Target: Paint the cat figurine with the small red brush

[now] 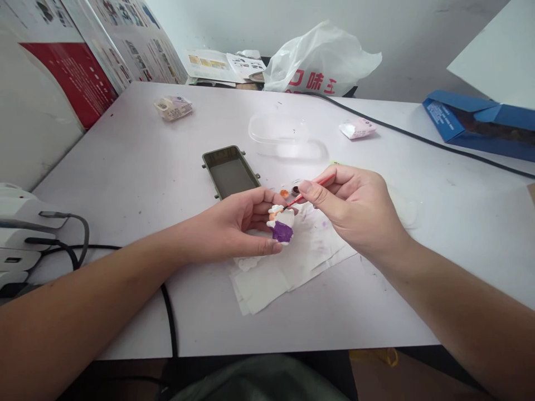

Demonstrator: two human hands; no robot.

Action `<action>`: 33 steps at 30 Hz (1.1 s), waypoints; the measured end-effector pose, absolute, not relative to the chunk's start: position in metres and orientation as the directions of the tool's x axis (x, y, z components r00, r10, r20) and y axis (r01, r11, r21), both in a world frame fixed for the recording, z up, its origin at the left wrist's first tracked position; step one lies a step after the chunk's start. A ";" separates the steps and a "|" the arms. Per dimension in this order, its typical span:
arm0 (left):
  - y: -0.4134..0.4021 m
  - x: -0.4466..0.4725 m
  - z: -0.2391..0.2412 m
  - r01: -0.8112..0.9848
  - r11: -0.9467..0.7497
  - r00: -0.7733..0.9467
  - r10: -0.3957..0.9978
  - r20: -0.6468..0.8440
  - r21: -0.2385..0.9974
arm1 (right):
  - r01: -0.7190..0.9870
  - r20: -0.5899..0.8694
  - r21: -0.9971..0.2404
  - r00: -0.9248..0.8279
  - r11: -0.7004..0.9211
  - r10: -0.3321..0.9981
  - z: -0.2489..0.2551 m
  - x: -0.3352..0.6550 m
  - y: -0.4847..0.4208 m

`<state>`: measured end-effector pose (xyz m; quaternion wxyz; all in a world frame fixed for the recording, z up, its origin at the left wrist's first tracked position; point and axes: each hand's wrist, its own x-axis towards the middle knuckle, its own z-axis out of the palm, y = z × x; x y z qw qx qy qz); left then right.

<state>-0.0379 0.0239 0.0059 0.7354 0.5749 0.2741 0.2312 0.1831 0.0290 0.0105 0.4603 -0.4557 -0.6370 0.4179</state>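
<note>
My left hand (pixel 242 225) is wrapped round a small white figurine (pixel 281 224) with a purple body and an orange patch near its top. It is held just above a stained white paper towel (pixel 288 262). My right hand (pixel 355 209) pinches a thin red paintbrush (pixel 311 190), whose tip touches the figurine's top. Small paint pots (pixel 290 191), one orange, sit just behind the figurine.
A green rectangular tray (pixel 229 172) and a clear plastic lid (pixel 279 131) lie behind the hands. Two wrapped packets (pixel 173 107) (pixel 358 128), a white plastic bag (pixel 320 61) and a blue box (pixel 472 120) stand farther back. Black cables (pixel 167 312) cross the white table (pixel 125 167).
</note>
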 end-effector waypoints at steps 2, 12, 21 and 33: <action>0.024 -0.038 0.006 -0.025 0.232 0.739 0.659 -0.138 0.972 | 0.199 0.206 -0.951 -0.158 0.236 0.966 0.011 0.184 0.029; 0.023 -0.038 0.007 -0.003 0.230 0.728 0.668 -0.156 0.973 | 0.250 0.218 -0.937 -0.128 0.244 0.968 0.011 0.185 0.032; 0.024 -0.038 0.008 -0.018 0.256 0.741 0.652 -0.159 0.966 | 0.092 0.166 -0.978 -0.219 0.189 0.962 0.017 0.183 0.028; 0.025 -0.039 0.008 -0.021 0.254 0.759 0.633 -0.150 0.967 | 0.060 0.159 -0.981 -0.288 0.183 0.944 0.015 0.184 0.027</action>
